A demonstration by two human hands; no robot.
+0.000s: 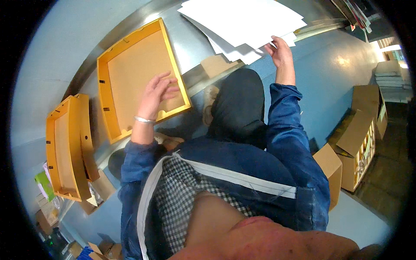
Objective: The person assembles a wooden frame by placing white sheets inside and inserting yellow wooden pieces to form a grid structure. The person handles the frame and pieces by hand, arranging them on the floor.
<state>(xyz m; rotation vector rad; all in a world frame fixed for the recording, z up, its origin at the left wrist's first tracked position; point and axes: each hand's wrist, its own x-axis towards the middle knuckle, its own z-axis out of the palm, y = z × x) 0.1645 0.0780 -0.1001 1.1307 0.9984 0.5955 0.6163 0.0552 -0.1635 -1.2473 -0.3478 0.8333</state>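
Left hand [156, 94] over yellow tray [134, 63]: fingers loosely spread, empty. Right hand [282, 54] at corner of white sheets [247, 21], right of tray; pinch unclear. Risk: uneven, fanned stack near counter [185, 55] edge; several sheets could lift together or slip off.

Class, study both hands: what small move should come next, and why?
Probably the right hand should ease one sheet off the white sheets: it is at their near edge, while the left hand, fingers spread, appears over the yellow tray.
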